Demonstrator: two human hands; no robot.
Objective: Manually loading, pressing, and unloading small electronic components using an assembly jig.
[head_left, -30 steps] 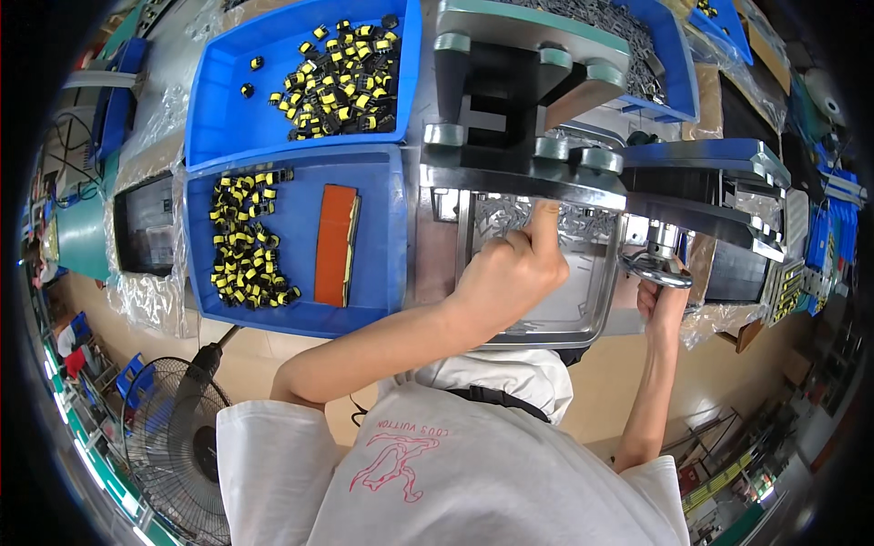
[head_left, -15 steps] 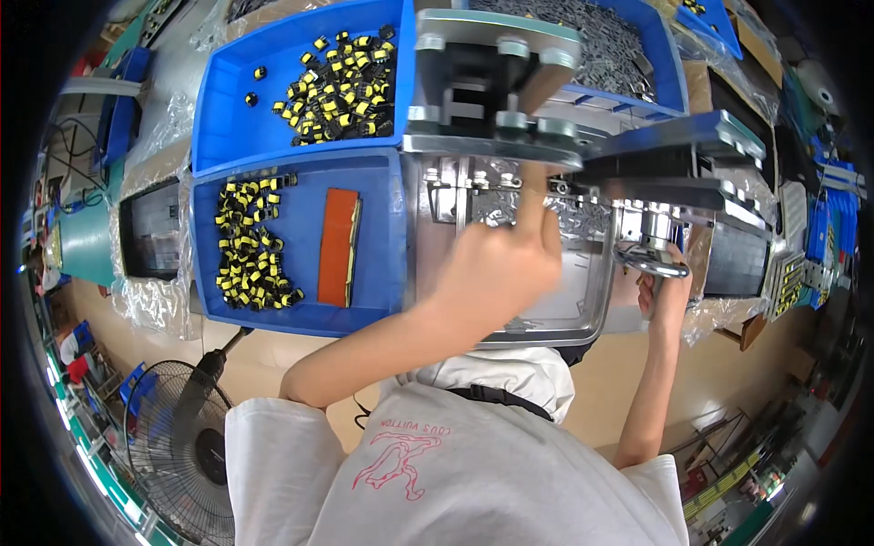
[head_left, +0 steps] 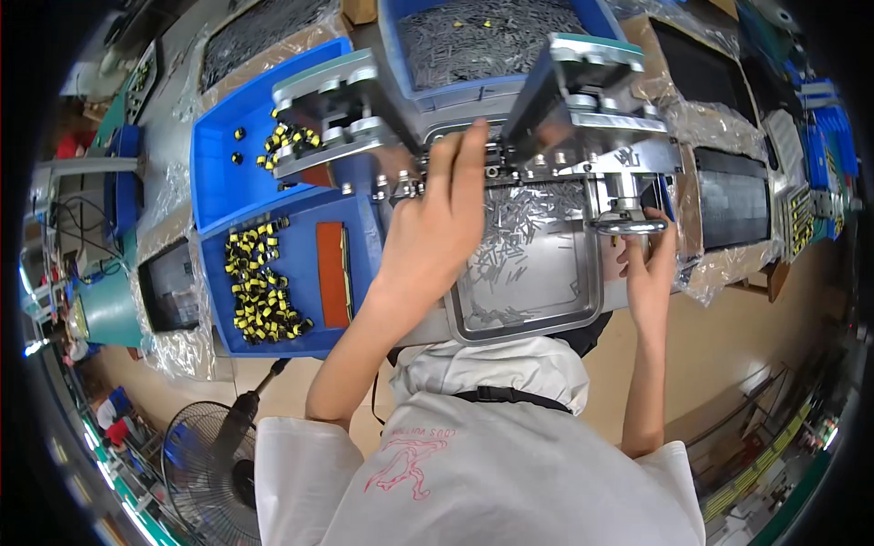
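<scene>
In front of me stands a metal fixture with two tall block-like parts, the left block (head_left: 341,118) and the right block (head_left: 583,105). My left hand (head_left: 432,223) reaches into the gap between them, fingers stretched out over the small metal mechanism (head_left: 496,168). The thumb is hidden, and I see nothing held there. Below the right block is a round chrome handwheel (head_left: 628,224). My right hand (head_left: 650,273) has its fingers curled at the wheel's rim. A metal tray (head_left: 537,318) beneath the fixture carries many loose thin grey strips (head_left: 510,232).
At the left, a blue bin (head_left: 209,196) and a nearer blue bin (head_left: 291,341) contain black-and-yellow parts (head_left: 264,282); an orange-red block (head_left: 331,273) lies in the nearer one. Behind the fixture is a blue bin of grey strips (head_left: 492,45). A fan (head_left: 214,464) stands lower left.
The view has shifted, so the fixture shows further left. My left hand, pointing with one finger before, has two fingers extended over the mechanism. My right hand stays at the handwheel.
</scene>
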